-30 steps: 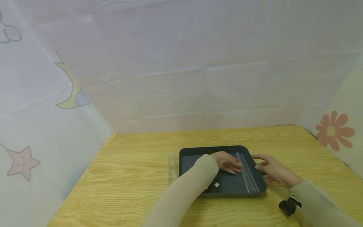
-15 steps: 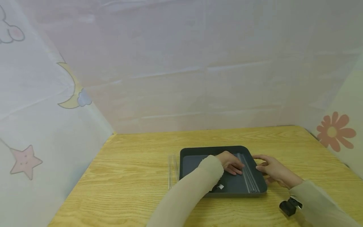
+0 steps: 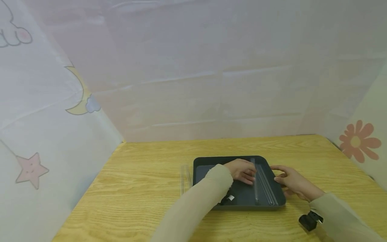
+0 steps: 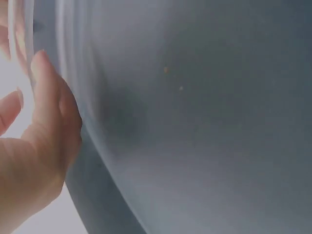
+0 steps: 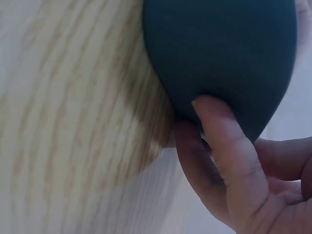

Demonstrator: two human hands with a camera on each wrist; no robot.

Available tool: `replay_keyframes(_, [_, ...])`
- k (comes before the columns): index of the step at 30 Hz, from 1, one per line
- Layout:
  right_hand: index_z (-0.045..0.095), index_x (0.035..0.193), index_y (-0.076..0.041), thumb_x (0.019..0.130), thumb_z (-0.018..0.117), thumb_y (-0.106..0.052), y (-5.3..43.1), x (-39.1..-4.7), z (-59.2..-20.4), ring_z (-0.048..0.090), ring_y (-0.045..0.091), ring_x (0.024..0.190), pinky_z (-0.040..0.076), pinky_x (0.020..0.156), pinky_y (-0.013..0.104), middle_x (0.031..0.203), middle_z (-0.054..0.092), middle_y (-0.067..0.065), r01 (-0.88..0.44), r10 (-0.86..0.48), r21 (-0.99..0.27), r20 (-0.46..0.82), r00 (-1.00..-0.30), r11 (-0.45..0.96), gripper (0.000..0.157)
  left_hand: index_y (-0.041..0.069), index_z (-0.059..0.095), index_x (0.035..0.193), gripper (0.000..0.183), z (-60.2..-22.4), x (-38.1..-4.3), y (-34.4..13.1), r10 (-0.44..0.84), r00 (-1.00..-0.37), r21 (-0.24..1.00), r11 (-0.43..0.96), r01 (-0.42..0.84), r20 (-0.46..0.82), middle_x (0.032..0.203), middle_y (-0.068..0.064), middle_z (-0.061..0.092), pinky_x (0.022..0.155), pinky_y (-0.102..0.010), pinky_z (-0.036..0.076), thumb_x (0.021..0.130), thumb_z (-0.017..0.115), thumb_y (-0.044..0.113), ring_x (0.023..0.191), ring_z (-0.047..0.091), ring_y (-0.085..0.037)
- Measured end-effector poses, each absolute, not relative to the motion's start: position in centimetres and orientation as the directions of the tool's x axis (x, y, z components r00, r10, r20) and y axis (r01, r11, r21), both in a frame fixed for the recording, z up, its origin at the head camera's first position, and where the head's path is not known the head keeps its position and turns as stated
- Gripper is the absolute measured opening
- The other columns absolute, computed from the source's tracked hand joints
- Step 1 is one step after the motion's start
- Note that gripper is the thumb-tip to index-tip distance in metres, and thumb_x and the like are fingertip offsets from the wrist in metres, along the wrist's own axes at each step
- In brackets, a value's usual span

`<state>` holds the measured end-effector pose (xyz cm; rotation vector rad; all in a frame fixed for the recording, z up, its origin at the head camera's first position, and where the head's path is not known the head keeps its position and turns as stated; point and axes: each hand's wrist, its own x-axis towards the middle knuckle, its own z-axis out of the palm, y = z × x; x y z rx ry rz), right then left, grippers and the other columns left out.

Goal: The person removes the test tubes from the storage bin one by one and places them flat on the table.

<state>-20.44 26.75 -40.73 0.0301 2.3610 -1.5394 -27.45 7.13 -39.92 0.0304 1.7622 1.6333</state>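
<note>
1. Above a wood-grain tabletop [image 3: 145,168], we saw the left hand [image 3: 241,169] inside a dark tray [image 3: 248,208], thumb and finger closed in a narrow pinch on a clear tube [image 3: 256,188].
2. We found that tube lying lengthwise in the tray's right half, just left of a few other clear tubes [image 3: 267,188]; its near end lay close to the front wall, and the pinch sat nearer the far end.
3. At the tray's right side, we saw the right hand [image 3: 294,183] holding the edge, fingers bent against the outer wall and near its base.
4. We judged the tube light and fairly stiff, since it ran straight along its visible length; its glossy surface looked slippery, and we thought it apt to roll.
5. We could not tell glass from plastic, so we rated it fragile and favored a gentle 2-sided pinch near mid-length, where neither end would dip.
6. We judged the tray rigid and smooth, best steadied by its rim or corner.
7. Beyond its left wall, we noted 2 clear strips [image 3: 182,179] on the tabletop, partly hidden by the left sleeve [image 3: 193,208].
</note>
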Motion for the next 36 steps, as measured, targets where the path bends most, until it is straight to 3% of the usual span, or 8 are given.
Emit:
replay_keyframes(7, [0.015,0.149,0.011,0.103,0.038,0.003,26.7,-20.6,-40.7,0.066,0.026,0.083,0.059,0.062,0.043,0.112,0.053,0.03,0.192,-0.15,-0.884,-0.279,-0.949,0.426,0.052,0.004,0.045,0.143,0.048,-39.1,-27.3,6.3,0.543,-0.712,0.882,0.13,-0.452,-0.445,0.117,-0.02,0.057,0.093,-0.052,0.05,0.096,0.056,-0.002,0.112,0.059,-0.041])
replay_keyframes(20, [0.013,0.148,0.012,0.103,0.038,0.003,26.8,-20.7,-40.8,0.067,0.029,0.086,0.059,0.065,0.045,0.117,0.05,0.037,0.187,-0.161,-0.891,-0.274,-0.948,0.414,0.052,0.003,0.04,0.147,0.051,-37.8,-27.1,5.2,0.604,-0.664,0.885,0.163,-0.437,-0.44,0.121,-0.024,0.057,0.096,-0.054,0.047,0.098,0.054,-0.002,0.117,0.057,-0.041])
replay_keyframes(29, [0.013,0.149,0.012,0.102,0.038,0.005,26.8,-20.4,-40.8,0.067,0.028,0.085,0.059,0.063,0.045,0.115,0.052,0.034,0.193,-0.155,-0.89,-0.278,-0.948,0.412,0.053,0.003,0.034,0.15,0.053,-37.3,-26.9,3.8,0.629,-0.654,0.889,0.139,-0.436,-0.419,0.14,-0.023,0.045,0.099,-0.052,0.045,0.1,0.052,0.0,0.123,0.052,-0.04])
replay_keyframes(33, [0.014,0.149,0.012,0.103,0.039,0.004,26.7,-20.4,-40.8,0.066,0.027,0.083,0.059,0.062,0.044,0.113,0.053,0.031,0.194,-0.152,-0.889,-0.278,-0.949,0.415,0.053,0.004,0.032,0.151,0.054,-37.1,-26.9,3.0,0.626,-0.665,0.896,0.133,-0.423,-0.407,0.136,-0.027,0.046,0.098,-0.052,0.045,0.1,0.051,0.0,0.122,0.053,-0.04])
replay_keyframes(36, [0.014,0.149,0.011,0.103,0.039,0.004,26.7,-20.4,-40.8,0.066,0.026,0.083,0.059,0.061,0.044,0.112,0.053,0.031,0.194,-0.15,-0.888,-0.278,-0.949,0.418,0.053,0.004,0.031,0.151,0.055,-36.9,-26.9,2.4,0.619,-0.681,0.906,0.13,-0.404,-0.392,0.116,-0.023,0.057,0.098,-0.052,0.046,0.1,0.051,0.0,0.121,0.054,-0.04])
